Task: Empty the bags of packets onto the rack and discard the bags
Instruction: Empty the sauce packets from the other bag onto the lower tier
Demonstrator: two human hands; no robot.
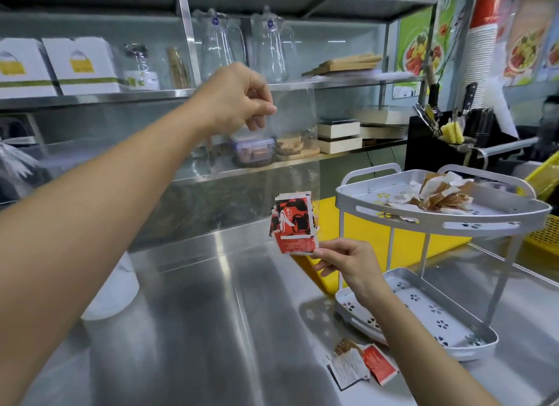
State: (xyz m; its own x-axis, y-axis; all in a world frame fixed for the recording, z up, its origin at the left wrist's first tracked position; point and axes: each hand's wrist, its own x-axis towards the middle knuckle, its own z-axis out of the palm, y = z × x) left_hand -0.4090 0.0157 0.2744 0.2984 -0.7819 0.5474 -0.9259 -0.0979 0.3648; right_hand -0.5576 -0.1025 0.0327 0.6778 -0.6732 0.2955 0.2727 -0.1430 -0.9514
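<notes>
A clear plastic bag (pixel 266 163) hangs in the air above the steel surface (pixel 211 315), to the left of the rack (pixel 438 221). The left hand (pixel 236 100) pinches the bag's top edge between thumb and fingers. At the bag's lower end sits a stack of red packets (pixel 293 224), and the right hand (pixel 348 262) grips the bottom of that stack between its fingertips; whether it holds them through the plastic or bare I cannot tell.

By my judgement the task is partway through. The rack's upper tier already carries a heap of brown and white packets (pixel 435 193), which suggests one bag has been emptied there. The red packets are not yet on the rack, and the lower tier (pixel 423 308) looks bare. A few loose packets (pixel 360 366) lie on the surface just in front of the rack's foot, off the rack, so they would need picking up. The bag in hand remains to be emptied and discarded; no bin is visible.
</notes>
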